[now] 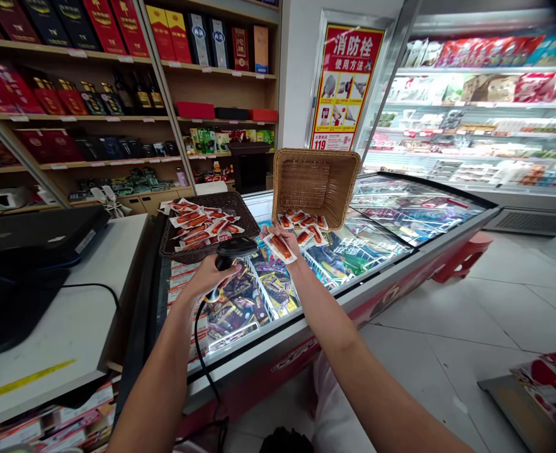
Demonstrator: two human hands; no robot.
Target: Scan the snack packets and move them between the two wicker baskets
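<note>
My left hand point(211, 277) is wrapped round the handle of a black barcode scanner point(237, 246), whose head points right. A cable hangs down from it. My right hand point(276, 234) holds a packaged sausage point(280, 247) in front of the scanner head, its wrapper white and clear. Left of the scanner, a dark brown woven basket point(243, 217) holds many packaged sausages point(197, 223). Beyond my right hand a tan wicker basket point(316, 182) is tipped on its side, opening toward me. Several more sausage packs point(310, 234) lie at its mouth on the freezer glass.
A glass-topped freezer point(376, 251) with ice cream inside spans the middle. On the left is a white counter point(70, 314) with a black device point(41, 233). Shelves with boxes and bottles stand behind. A red stool point(464, 258) sits right of the freezer, before a refrigerated display point(476, 119).
</note>
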